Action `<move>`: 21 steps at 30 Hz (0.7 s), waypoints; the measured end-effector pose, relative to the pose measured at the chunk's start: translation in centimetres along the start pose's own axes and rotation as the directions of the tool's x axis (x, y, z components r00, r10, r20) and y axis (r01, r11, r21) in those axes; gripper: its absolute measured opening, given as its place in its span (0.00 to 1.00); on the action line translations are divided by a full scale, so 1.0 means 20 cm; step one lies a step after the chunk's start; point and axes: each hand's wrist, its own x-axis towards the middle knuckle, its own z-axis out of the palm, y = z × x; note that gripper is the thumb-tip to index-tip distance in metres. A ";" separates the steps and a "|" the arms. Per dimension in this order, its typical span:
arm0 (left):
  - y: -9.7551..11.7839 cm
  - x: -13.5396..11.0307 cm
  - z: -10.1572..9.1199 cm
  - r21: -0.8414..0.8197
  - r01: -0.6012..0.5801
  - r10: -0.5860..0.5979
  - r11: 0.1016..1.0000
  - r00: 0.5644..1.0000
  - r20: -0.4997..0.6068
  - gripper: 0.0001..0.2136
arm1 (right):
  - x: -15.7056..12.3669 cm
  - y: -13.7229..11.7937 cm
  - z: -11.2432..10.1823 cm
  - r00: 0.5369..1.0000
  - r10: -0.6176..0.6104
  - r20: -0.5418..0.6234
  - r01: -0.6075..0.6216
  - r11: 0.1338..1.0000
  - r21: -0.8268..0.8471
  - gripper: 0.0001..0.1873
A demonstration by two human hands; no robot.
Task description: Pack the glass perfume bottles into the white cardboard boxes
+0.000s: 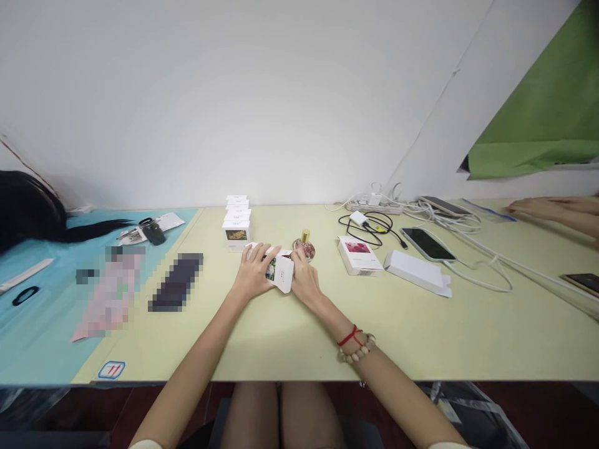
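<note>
Both forearms are extended over the near edge of the pale yellow-green tabletop (271, 349) and are angled inward, so that the hands are brought together near the middle of the table. The left hand (253, 274) is laid palm inward along the left side of a small white cardboard box with a printed flower picture (283, 274), its fingers being spread across the upper surface. The right hand (305, 280) is curled, with its fingers bent against the box's right side. The box is thus grasped by both hands and is held between them, tilted, with a white panel with cut corners directed toward the near edge. The wrist of the right arm is encircled by a red cord bracelet (350, 335) and a beige beaded bracelet (358, 355). A rounded glass bottle with a gold cap (306, 244) is placed just beyond the right hand; whether it is touched cannot be told. A row of white cardboard boxes (236, 235) is arranged beyond the left hand.
</note>
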 end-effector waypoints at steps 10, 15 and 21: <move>-0.07 -0.02 -0.01 0.047 0.071 -0.070 0.996 0.997 -0.024 0.31 | 0.02 0.03 0.04 0.994 0.106 0.037 -0.108 0.822 0.559 0.12; -0.09 -0.03 -0.01 0.064 0.113 -0.112 0.992 0.994 -0.014 0.32 | 0.01 0.01 0.05 0.971 0.211 0.108 -0.220 0.631 0.744 0.16; -0.09 -0.03 -0.02 0.091 0.189 -0.189 0.978 0.982 0.002 0.34 | 0.02 0.04 0.08 0.943 0.328 0.047 -0.256 0.630 0.733 0.21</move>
